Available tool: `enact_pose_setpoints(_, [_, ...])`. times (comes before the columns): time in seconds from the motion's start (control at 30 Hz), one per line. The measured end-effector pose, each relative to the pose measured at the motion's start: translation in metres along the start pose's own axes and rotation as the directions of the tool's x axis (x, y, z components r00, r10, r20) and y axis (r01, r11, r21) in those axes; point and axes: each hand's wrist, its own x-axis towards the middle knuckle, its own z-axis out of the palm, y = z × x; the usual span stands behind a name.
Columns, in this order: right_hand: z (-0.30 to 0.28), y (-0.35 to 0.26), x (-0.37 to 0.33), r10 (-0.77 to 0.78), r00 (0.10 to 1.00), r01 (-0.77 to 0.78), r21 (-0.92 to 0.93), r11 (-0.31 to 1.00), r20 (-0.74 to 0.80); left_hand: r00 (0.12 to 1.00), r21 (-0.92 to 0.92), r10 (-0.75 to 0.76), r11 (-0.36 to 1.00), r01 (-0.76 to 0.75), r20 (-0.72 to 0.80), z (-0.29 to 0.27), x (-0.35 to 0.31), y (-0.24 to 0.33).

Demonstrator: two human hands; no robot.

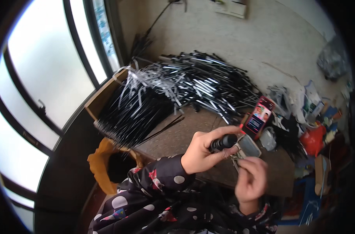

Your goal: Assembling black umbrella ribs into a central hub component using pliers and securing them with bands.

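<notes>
Gripping, head view: left hand (pixel 203 154), fingers and thumb closed round a black cylindrical object (pixel 223 143), over the near right part of a brown table (pixel 165 140). Right hand (pixel 252 179), fingers curled, just nearer; whether pinching anything, cannot tell. Phone (pixel 259 117), lit, farther right. Black rods (pixel 208 80), heaped far side. Yellow bag (pixel 97 162), near left.

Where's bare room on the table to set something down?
The widest bare patch of tabletop lies between the thin black strands and the left hand. A smaller one shows at the near right corner, beside the right hand. It's crowded at the back with glossy black rods, and at right around the phone and red plastic.
</notes>
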Motion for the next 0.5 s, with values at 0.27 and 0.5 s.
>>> enact_pose_setpoints(0.27, [-0.010, 0.079, -0.143, 0.521, 0.766, -0.284, -0.529, 0.800, 0.377, 0.959, -0.426, -0.284, 0.868, 0.254, -0.008, -0.025, -0.024, -0.038])
enact_pose_setpoints(0.5, [0.004, 0.071, -0.150, 0.720, 0.484, -0.677, -0.308, 0.668, 0.498, 0.977, -0.238, -0.158, 0.953, 0.188, 0.140, -0.020, -0.015, -0.035])
